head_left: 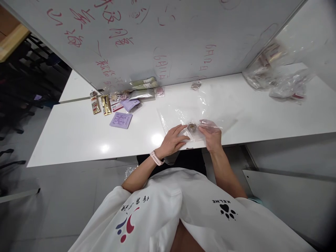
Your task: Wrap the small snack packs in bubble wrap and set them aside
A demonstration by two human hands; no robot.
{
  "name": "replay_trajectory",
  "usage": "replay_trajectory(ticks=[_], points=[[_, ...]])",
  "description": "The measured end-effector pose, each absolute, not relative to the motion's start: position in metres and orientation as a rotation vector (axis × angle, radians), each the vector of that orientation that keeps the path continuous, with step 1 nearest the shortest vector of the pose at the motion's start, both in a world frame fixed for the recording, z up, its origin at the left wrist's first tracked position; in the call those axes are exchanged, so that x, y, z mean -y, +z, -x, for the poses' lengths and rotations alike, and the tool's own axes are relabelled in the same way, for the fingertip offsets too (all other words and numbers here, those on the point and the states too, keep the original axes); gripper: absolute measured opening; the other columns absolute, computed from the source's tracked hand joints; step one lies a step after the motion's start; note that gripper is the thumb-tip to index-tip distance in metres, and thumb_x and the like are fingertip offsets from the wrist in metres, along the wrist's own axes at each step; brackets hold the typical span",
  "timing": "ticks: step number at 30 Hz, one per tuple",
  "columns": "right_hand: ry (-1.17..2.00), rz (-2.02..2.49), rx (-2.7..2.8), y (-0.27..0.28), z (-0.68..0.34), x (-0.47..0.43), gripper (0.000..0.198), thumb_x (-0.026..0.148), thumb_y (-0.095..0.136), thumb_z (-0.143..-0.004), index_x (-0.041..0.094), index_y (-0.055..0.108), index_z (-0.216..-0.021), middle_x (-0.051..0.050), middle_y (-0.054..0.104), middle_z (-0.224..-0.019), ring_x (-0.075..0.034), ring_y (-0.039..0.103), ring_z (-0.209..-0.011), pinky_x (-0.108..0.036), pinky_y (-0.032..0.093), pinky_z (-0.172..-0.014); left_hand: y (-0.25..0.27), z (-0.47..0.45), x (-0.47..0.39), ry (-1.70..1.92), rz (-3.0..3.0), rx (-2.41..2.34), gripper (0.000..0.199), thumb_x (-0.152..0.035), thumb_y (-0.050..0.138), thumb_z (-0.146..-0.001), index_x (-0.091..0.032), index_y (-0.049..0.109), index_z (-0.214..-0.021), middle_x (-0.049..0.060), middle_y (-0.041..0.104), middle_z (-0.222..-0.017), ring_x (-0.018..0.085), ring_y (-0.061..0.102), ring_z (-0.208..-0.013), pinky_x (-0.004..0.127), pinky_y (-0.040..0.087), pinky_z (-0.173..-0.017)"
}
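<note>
A clear plastic bag (168, 117) lies spread at the table's front edge. A small round brownish-green piece (192, 126), which looks wrapped in clear film, sits on or inside the bag between my hands; I cannot tell which. My left hand (173, 140) is open, its fingers apart and resting on the bag just left of that piece. On the other side, my right hand (213, 137) is closed, thumb and fingers pinching the bag's clear plastic. Part of the film covers the right fingers.
A whiteboard (178, 42) with red writing stands along the table's (78, 140) back. Purple sachets (121, 120), gold sachets (106, 105) and green packs (144, 83) lie at the back left. A small packet (196, 85) lies beyond my hands; plastic bags (291, 82) lie at the right.
</note>
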State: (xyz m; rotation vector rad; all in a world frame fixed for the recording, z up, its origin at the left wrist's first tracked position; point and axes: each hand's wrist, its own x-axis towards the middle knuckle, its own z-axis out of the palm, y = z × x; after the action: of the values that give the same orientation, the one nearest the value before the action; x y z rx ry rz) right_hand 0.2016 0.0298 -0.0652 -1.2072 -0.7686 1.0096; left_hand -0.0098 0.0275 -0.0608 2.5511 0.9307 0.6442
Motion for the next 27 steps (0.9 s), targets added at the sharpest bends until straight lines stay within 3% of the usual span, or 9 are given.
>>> replay_trajectory(ticks=[5,8,11,15,21,24,27], points=[[1.239,1.0,0.647,-0.064,-0.22,-0.034,0.033,0.042,0.083,-0.067,0.022,0.059,-0.078,-0.004,0.07,-0.12,-0.025,0.064,-0.118,-0.052,0.052,-0.102,-0.059,0.01,-0.026,0.65,-2.544,-0.905,0.045,-0.044,0.051,-0.098,-0.025,0.052,-0.138,0.012,0.016,-0.167,0.032,0.015,-0.154,0.057,0.03,-0.119],[1.247,0.986,0.581,-0.064,-0.229,-0.04,0.036,0.044,0.082,-0.069,0.021,0.054,-0.072,-0.006,0.07,-0.12,-0.025,0.066,-0.116,-0.051,0.052,-0.102,-0.059,0.009,-0.026,0.615,-2.55,-0.871,0.049,-0.047,0.048,-0.098,-0.026,0.048,-0.143,0.012,0.014,-0.167,0.032,0.011,-0.155,0.058,0.028,-0.12],[1.06,1.074,0.571,-0.063,-0.224,-0.041,0.034,0.039,0.083,-0.068,0.021,0.057,-0.078,-0.006,0.071,-0.113,-0.023,0.068,-0.109,-0.047,0.053,-0.101,-0.06,0.009,-0.027,0.536,-2.574,-0.834,0.047,-0.048,0.045,-0.1,-0.028,0.048,-0.142,0.009,0.029,-0.164,0.028,0.017,-0.154,0.057,0.024,-0.122],[0.738,1.231,0.985,-0.056,-0.2,-0.032,0.025,0.038,0.071,-0.081,0.02,0.065,-0.098,-0.008,0.068,-0.119,-0.023,0.065,-0.114,-0.046,0.049,-0.105,-0.063,0.009,-0.028,0.472,-2.603,-0.818,0.043,-0.048,0.046,-0.1,-0.027,0.055,-0.136,0.006,0.048,-0.152,0.026,0.03,-0.15,0.054,0.023,-0.123],[0.556,1.166,2.079,-0.053,-0.174,-0.025,0.037,0.025,0.038,-0.095,0.02,0.067,-0.116,-0.009,0.063,-0.134,-0.024,0.05,-0.135,-0.048,0.036,-0.116,-0.067,0.006,-0.028,0.488,-2.559,-0.879,0.044,-0.045,0.054,-0.096,-0.021,0.059,-0.132,0.013,0.059,-0.138,0.031,0.045,-0.138,0.055,0.037,-0.115],[0.588,1.104,2.31,-0.055,-0.178,-0.028,0.043,0.022,0.028,-0.1,0.023,0.063,-0.126,-0.004,0.059,-0.141,-0.02,0.044,-0.14,-0.046,0.029,-0.119,-0.068,0.006,-0.026,0.503,-2.572,-0.884,0.039,-0.045,0.052,-0.097,-0.02,0.062,-0.126,0.011,0.061,-0.134,0.032,0.045,-0.137,0.055,0.04,-0.113],[0.548,1.163,2.392,-0.056,-0.185,-0.031,0.044,0.029,0.028,-0.104,0.024,0.058,-0.135,-0.003,0.055,-0.146,-0.019,0.039,-0.144,-0.047,0.025,-0.12,-0.068,0.009,-0.016,0.518,-2.554,-0.927,0.032,-0.038,0.049,-0.1,-0.021,0.063,-0.122,0.011,0.065,-0.125,0.029,0.056,-0.125,0.05,0.049,-0.105]])
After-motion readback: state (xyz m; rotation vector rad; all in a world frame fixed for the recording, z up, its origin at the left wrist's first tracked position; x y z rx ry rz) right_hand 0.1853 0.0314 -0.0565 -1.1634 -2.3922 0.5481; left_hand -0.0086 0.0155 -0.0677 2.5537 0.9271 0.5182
